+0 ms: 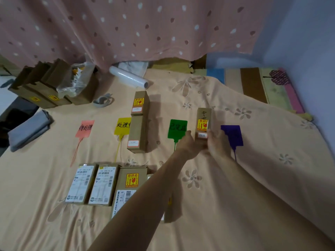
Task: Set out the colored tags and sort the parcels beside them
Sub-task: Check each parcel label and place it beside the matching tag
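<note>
On a peach flowered bedspread point(235, 187), the left hand point(188, 144) and right hand point(216, 142) together grasp the near end of a brown parcel point(204, 122), which sits between the green tag point(177, 129) and purple tag point(233, 134).

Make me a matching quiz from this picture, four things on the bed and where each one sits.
Things:
1. pink tag
2. purple tag
3. film roll
4. held parcel

Places:
A. between the green and purple tags
B. far left of the tag row
C. by the curtain
D. far right of the tag row

Pairs: 1-B, 2-D, 3-C, 4-A
</note>
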Action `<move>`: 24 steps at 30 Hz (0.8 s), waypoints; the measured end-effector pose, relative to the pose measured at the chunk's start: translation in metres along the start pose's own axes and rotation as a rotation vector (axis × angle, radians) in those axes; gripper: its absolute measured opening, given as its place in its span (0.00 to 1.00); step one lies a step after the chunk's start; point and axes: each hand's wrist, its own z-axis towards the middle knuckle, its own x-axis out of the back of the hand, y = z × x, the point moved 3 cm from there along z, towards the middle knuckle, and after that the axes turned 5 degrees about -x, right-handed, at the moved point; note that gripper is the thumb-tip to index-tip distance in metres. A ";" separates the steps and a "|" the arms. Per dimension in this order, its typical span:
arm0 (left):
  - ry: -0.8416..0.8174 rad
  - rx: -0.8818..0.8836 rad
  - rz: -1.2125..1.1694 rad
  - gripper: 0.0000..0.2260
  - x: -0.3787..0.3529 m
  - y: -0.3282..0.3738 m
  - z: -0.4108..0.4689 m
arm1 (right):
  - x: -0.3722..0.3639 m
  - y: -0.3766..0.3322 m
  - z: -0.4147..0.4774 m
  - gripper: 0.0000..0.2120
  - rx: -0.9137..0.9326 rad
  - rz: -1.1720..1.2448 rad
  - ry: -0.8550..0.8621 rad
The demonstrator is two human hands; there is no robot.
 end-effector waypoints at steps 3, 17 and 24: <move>0.002 -0.044 0.057 0.36 0.021 -0.023 0.003 | 0.017 -0.017 -0.028 0.25 0.085 0.054 0.179; 0.088 -0.149 -0.031 0.04 0.208 -0.043 -0.183 | -0.023 -0.063 -0.199 0.23 0.298 -0.028 -0.024; -0.025 -0.116 -0.077 0.04 0.218 -0.145 -0.227 | -0.067 -0.011 -0.280 0.20 0.184 -0.165 -0.053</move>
